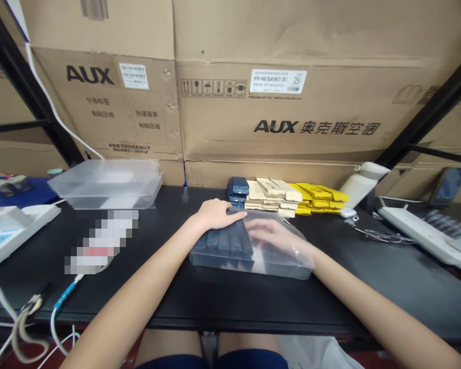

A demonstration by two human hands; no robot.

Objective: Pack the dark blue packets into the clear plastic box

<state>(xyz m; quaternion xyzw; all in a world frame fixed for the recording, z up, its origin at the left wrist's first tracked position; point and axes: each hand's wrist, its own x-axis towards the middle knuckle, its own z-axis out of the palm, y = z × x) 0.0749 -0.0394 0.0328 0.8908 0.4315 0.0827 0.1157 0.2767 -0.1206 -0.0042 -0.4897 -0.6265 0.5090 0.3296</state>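
Observation:
A clear plastic box (pixel 280 266) lies on the black table in front of me, with several dark blue packets (pixel 225 241) in a row in its left part. My left hand (pixel 217 214) rests over the box's far left edge and the packets, fingers stretched to the right. Inside the box's right part, my right hand (pixel 269 233) is seen through the clear plastic, fingers apart and pointing left towards the packets, holding nothing visible. Behind the box stand stacks of dark blue packets (pixel 238 190), cream packets (pixel 272 195) and yellow packets (pixel 317 197).
Stacked clear trays (pixel 107 184) stand at the back left, near a blurred-out device (pixel 100 246) on a cable. A power strip (pixel 15 230) lies far left. At the right are a white bottle (pixel 363 185), glasses (pixel 384 236) and another power strip (pixel 422 233). Cardboard (pixel 215 138) lines the back.

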